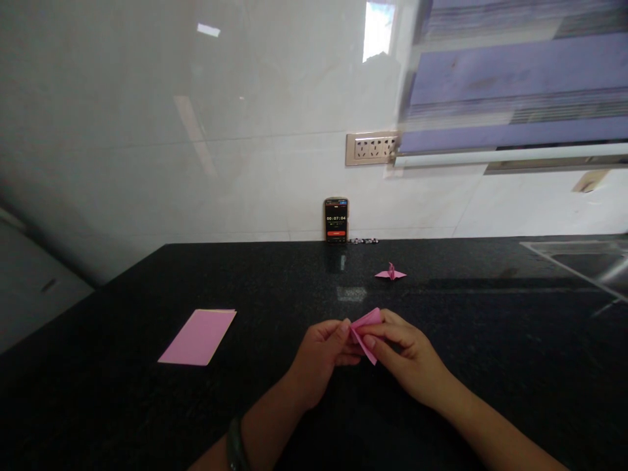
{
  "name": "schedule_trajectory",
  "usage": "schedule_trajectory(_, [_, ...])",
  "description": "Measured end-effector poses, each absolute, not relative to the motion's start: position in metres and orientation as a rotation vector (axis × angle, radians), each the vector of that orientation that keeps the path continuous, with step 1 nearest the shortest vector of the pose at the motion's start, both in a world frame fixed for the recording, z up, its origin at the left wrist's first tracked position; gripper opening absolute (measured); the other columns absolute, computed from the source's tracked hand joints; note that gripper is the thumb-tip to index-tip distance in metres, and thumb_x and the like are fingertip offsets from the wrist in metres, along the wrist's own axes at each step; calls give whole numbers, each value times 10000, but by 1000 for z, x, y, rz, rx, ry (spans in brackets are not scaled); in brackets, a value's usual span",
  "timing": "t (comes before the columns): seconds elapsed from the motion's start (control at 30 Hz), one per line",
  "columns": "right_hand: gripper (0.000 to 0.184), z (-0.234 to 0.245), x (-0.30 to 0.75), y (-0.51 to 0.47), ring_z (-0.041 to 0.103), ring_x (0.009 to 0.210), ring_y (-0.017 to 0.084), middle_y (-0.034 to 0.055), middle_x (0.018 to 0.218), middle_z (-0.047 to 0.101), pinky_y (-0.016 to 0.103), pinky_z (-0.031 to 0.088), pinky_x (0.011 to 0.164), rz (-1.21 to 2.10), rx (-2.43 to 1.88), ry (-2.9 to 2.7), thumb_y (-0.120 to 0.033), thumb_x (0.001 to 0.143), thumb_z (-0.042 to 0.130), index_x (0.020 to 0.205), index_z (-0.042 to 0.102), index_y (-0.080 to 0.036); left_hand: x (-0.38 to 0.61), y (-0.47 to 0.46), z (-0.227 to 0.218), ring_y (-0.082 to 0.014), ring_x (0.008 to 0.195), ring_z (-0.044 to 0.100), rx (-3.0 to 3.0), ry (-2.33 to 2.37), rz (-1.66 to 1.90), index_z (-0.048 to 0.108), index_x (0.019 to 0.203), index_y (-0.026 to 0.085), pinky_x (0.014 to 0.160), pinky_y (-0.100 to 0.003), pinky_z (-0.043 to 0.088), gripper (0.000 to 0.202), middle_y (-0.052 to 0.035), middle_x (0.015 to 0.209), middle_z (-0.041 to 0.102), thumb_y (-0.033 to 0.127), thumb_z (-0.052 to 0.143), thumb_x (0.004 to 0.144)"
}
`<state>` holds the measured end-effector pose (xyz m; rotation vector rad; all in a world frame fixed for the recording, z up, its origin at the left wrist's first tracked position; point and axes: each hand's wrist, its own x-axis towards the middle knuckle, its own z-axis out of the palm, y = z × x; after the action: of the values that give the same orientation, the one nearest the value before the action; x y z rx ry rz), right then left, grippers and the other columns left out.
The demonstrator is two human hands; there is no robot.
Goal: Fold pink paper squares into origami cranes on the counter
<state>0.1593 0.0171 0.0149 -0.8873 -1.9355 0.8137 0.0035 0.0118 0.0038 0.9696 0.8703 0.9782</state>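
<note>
A folded piece of pink paper (369, 319) is held between both hands above the dark countertop. My left hand (321, 356) pinches its left corner between thumb and fingers. The fingers of my right hand (409, 353) are closed on its right side, with the thumb and index finger at the opening between two flaps. One flap points up and right, the other slants down. Part of the paper is hidden behind the fingers. Beyond the hands, a finished pink paper crane (391, 273) stands on the counter.
A stack of pink paper sheets (199, 337) lies at the left. A phone (336, 221) showing a timer leans on the wall, with a beaded strap (364, 241) beside it. A sink edge (569, 265) is at the right. A socket panel (371, 149) and purple blind (510, 85) are above.
</note>
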Motion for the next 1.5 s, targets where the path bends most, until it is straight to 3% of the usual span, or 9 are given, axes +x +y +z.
schedule_trajectory(0.37, [226,16,159,15,485,677,127,17,701,502,245,415,594,802,-953,-1977,-198,812,454,648,609,-181,5,12,3,-131,584,592,660,777,907,564,864,114,541,-231,436,285,-68,692,625,367,496,750])
schedule_trajectory(0.57, [217,18,158,15,491,693,131,20,715,514,250,423,605,803,-931,-1979,-201,816,450,696,632,-194,4,13,4,-120,593,589,659,758,900,577,863,120,539,-219,438,250,-51,708,614,332,501,754])
schedule_trajectory(0.7, [173,17,158,15,504,698,134,19,726,530,250,430,609,778,-917,-1964,-187,802,469,832,636,-220,4,13,5,-123,635,594,681,750,899,592,848,119,568,-214,439,226,-62,747,629,306,524,742])
schedule_trajectory(0.97, [284,10,160,16,503,904,166,40,955,547,302,405,789,720,-967,-1937,-106,757,494,1007,526,-236,3,13,3,-113,639,595,699,741,912,589,842,105,579,-203,438,223,-74,772,631,295,531,741])
schedule_trajectory(1.1, [294,12,161,14,511,853,161,36,915,549,301,418,745,711,-970,-1986,-73,736,483,984,516,-227,4,13,0,-116,608,588,694,776,920,565,844,114,564,-221,440,273,-72,761,621,364,498,758])
schedule_trajectory(1.23, [245,15,159,13,514,792,146,39,876,534,264,430,663,727,-917,-2019,-84,753,455,946,534,-211,5,12,-1,-104,607,582,721,790,909,552,800,120,564,-211,435,213,-47,742,604,323,540,738])
schedule_trajectory(1.5, [289,12,160,14,484,897,165,52,950,512,305,397,781,723,-905,-2020,-73,753,447,999,500,-214,4,13,-1,-105,590,576,755,796,866,533,805,130,568,-227,435,210,-35,711,591,329,540,736])
